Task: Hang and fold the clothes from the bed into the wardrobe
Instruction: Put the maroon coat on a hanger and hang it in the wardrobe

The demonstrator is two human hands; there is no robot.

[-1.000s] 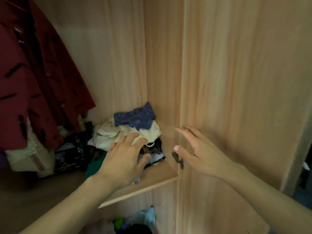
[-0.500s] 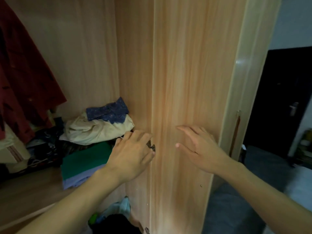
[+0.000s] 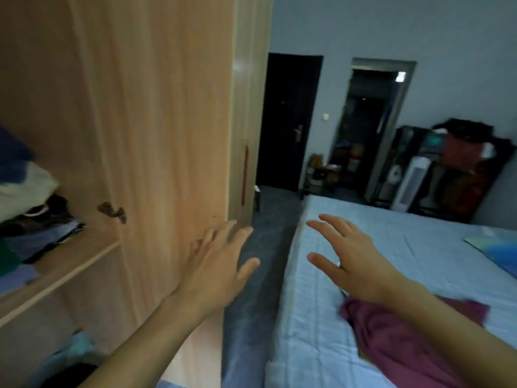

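Over pale-blue bed [image 3: 321, 345], crumpled maroon garment [image 3: 397, 340] lies.

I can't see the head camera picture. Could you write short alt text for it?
Two empty, open hands, the left hand and right hand, reach forward between a wooden wardrobe and a bed with a pale blue sheet. A maroon garment lies on the bed below the right arm; folded clothes sit on a wardrobe shelf at left.

Bed and wardrobe shelf, each bearing clothes.
The bed [image 3: 316, 345], covered in a pale blue sheet, carries a crumpled maroon garment [image 3: 397, 340] near its edge; the wooden shelf [image 3: 72, 264] holds a heap of folded clothes [image 3: 33, 217].
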